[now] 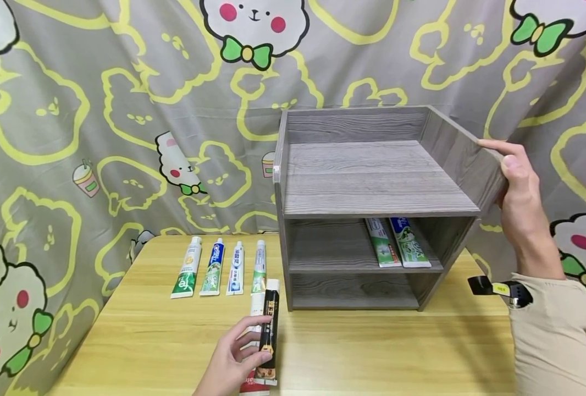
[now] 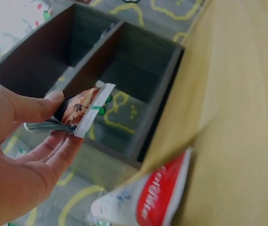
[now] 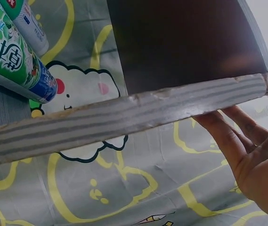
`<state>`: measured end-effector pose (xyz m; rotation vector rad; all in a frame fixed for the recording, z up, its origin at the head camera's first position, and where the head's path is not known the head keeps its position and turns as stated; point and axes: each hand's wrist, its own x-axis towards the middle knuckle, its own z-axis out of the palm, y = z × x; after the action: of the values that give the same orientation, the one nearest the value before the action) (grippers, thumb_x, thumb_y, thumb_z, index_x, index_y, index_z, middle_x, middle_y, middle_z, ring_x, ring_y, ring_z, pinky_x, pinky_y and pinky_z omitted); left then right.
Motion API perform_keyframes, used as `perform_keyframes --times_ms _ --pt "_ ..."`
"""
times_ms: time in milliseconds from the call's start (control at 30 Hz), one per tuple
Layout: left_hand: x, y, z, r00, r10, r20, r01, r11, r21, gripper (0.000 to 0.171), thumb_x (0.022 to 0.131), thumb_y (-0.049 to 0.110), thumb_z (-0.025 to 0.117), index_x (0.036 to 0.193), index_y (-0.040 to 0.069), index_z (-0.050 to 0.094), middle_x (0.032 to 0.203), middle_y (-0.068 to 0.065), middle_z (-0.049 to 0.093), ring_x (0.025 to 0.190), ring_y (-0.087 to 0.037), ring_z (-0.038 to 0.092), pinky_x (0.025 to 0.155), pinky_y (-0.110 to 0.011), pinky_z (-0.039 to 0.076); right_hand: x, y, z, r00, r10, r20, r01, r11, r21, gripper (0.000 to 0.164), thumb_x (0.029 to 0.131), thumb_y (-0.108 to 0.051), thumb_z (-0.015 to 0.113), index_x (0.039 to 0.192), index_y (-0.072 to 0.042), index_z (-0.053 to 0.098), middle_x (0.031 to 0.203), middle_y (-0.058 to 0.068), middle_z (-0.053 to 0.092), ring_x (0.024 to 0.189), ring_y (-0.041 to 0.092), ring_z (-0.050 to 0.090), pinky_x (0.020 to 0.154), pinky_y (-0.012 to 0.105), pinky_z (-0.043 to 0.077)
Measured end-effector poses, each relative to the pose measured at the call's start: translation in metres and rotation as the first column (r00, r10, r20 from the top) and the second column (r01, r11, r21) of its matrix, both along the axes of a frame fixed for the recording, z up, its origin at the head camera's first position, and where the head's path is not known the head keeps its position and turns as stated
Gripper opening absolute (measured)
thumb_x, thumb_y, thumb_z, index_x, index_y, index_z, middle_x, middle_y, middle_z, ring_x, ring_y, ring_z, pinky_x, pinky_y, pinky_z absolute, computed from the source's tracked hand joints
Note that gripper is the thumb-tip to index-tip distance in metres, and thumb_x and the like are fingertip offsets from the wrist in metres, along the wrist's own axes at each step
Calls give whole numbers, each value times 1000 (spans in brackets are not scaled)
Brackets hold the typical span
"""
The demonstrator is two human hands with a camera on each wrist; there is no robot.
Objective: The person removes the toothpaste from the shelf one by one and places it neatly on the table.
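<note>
My left hand [image 1: 233,355] pinches a black toothpaste tube [image 1: 270,330] between thumb and fingers, its white cap pointing away from me. In the left wrist view the tube's pale crimped end [image 2: 95,110] sticks out past the fingertips. Under the black tube in the head view lies a red-and-white Colgate toothpaste tube [image 2: 159,195], partly covered. My right hand [image 1: 523,201] grips the upper edge of the right side panel of a grey wood-grain shelf [image 1: 372,176]. Two toothpaste tubes, one green and white [image 1: 383,245], one blue and green [image 1: 410,245], lie on its middle level.
Left of the shelf, several toothpaste tubes lie in a row on the wooden table [image 1: 139,324]: a white-and-green one [image 1: 186,269], a blue-and-green one [image 1: 213,269], a white-and-blue one [image 1: 236,269] and a slim one [image 1: 260,264]. A patterned curtain [image 1: 125,110] hangs behind.
</note>
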<state>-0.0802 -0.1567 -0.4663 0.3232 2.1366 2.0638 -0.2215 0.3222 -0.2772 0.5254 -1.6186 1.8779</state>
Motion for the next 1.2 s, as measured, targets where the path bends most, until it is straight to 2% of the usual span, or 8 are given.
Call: perform_keyframes --times_ms 133,267,433,633,800,933,1200 --pt "2 -9 -8 999 38 26 -38 999 -8 59 85 3 81 140 7 58 140 -20 54 104 -24 68 88 -38 59 -3 -2 1 1000 -18 -14 18 1000 -1 48 101 -20 49 139 8 55 115 18 55 77 22 53 58 22 46" --pt "2 -19 -14 994 109 30 -108 994 -20 60 84 -3 80 139 6 59 140 -20 53 103 -25 68 88 -38 59 -3 -1 0 999 25 -21 -24 999 30 44 101 -20 48 137 3 59 118 16 54 80 22 53 61 22 46" --pt "2 -30 -21 971 225 86 -220 973 -62 62 81 -9 77 138 11 61 139 -16 54 106 -26 67 89 -34 59 -2 3 -2 999 49 -11 -49 998 47 42 102 -19 46 137 -2 61 121 14 53 84 22 54 63 22 47" --pt "0 -46 -32 947 313 80 -302 945 -123 63 79 -13 76 137 9 63 133 -19 57 105 -28 67 86 -30 59 -3 5 -3 998 68 -10 -67 997 43 41 101 -18 45 137 -3 61 120 13 54 81 21 55 62 22 48" --pt "-3 -56 -37 934 335 123 -309 931 -193 62 82 -10 77 139 9 62 133 -20 56 111 -35 65 86 -31 59 0 5 -1 999 50 -11 -50 997 52 42 101 -19 47 138 -3 60 124 14 52 86 23 52 63 24 45" --pt "-4 -62 -42 931 338 139 -298 923 -245 62 83 -9 76 140 9 61 130 -20 57 117 -40 63 87 -35 59 1 5 0 999 50 -10 -50 997 52 43 101 -20 47 138 -3 60 125 13 51 87 23 52 64 24 46" --pt "-7 -67 -49 940 310 141 -264 924 -276 61 84 -7 75 141 7 59 129 -21 60 109 -33 66 80 -35 61 1 3 0 999 30 -17 -29 999 46 42 101 -19 47 137 -1 61 124 15 53 85 23 53 62 24 46"
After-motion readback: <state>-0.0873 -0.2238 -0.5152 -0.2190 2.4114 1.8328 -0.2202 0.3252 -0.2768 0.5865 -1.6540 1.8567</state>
